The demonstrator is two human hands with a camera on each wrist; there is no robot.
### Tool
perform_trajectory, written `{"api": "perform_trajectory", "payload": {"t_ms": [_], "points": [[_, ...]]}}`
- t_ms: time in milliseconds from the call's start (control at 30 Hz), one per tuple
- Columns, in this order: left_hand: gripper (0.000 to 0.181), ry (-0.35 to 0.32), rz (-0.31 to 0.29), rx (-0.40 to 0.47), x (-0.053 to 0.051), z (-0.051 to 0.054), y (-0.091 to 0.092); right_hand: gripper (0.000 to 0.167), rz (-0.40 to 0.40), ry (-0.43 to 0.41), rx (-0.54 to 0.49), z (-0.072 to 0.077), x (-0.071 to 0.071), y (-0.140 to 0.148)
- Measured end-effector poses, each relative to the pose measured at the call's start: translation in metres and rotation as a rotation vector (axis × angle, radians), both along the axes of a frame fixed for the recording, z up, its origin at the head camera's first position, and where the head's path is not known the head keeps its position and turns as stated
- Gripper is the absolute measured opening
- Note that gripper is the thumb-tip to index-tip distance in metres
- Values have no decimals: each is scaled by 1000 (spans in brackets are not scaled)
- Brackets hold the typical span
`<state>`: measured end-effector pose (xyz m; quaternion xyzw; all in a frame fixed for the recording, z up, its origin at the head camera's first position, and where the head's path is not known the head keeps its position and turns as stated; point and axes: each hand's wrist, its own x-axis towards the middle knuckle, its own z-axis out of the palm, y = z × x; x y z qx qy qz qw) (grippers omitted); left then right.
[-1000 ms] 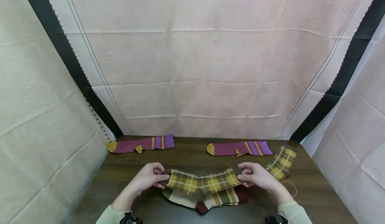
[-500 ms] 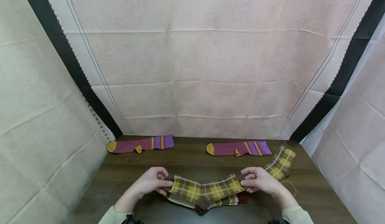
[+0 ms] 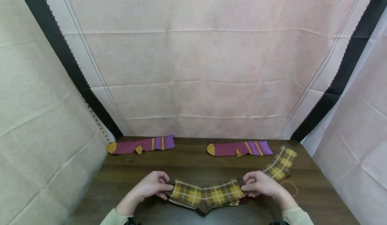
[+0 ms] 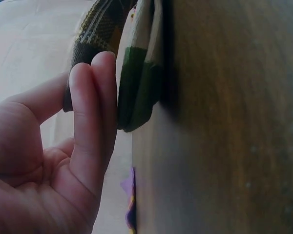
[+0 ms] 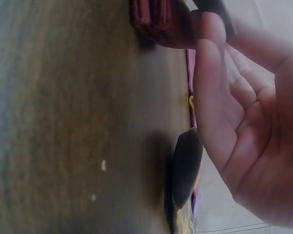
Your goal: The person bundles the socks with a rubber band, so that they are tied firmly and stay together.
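Note:
Stretched between both hands is a yellow-and-brown plaid sock [image 3: 208, 193], its heel pointing toward the front edge. My left hand [image 3: 154, 185] pinches one dark end between thumb and fingers; my right hand [image 3: 261, 186] pinches the other. Beneath it lies a green, cream and dark red sock bundle, mostly covered in the head view. In the left wrist view its green end [image 4: 134, 92] sits beside the fingertips of my left hand [image 4: 63, 141]. The right wrist view shows its dark red end [image 5: 161, 22] near my right hand [image 5: 254, 107].
Two purple-and-maroon striped socks lie along the table's back, one at left [image 3: 130, 147] and one at right [image 3: 229, 149]. Another plaid sock [image 3: 281, 163] lies beyond my right hand, with a thin orange loop [image 3: 294, 186] beside it. Fabric walls [image 3: 193, 60] surround the brown table [image 3: 317, 198].
Both hands have moved toward the front edge and slightly down in view with the plaid sock, which now covers more of the striped sock bundle beneath.

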<state>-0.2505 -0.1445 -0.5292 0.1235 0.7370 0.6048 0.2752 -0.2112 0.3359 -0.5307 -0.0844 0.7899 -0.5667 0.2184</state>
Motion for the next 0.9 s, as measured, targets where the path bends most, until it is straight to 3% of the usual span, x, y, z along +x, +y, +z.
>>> {"api": "perform_trajectory", "payload": {"t_ms": [267,900], "points": [[19,16,3,-38,-1,-8,-1,19,25,-15,35,-1,2,0],[19,61,-8,-106,-6,-8,-7,24,-22,-43,65,-1,1,-6]]}}
